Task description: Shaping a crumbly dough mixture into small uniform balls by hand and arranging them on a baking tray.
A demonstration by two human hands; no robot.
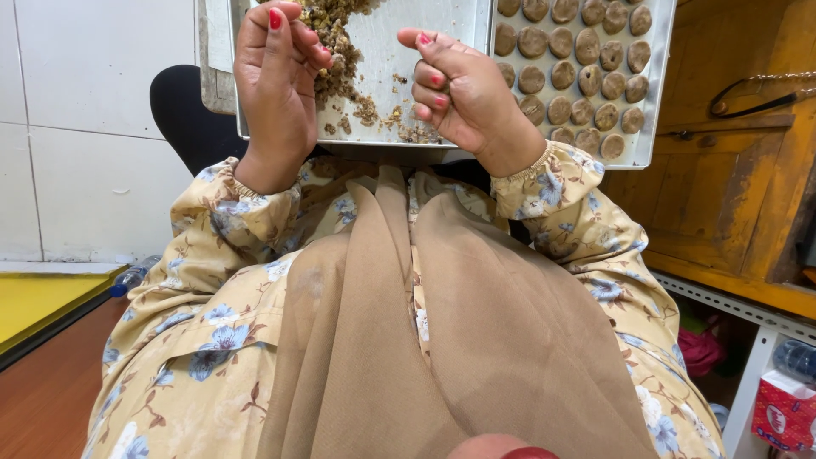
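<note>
Seen from above, over a lap in a flowered dress with a tan scarf. Left hand [274,81] raised, fingers curled together at the near edge of the crumbly brown mixture [336,51], touching it, perhaps pinching a little; cannot tell for sure. Right hand [463,93] half-curled, holding nothing visible, just right of the loose crumbs. Mixture heaped on the left part of the metal tray [442,25], lying directly ahead of the left hand, so nearer to it. Rows of round flat pieces [578,64] on the tray's right part, beyond the right hand.
</note>
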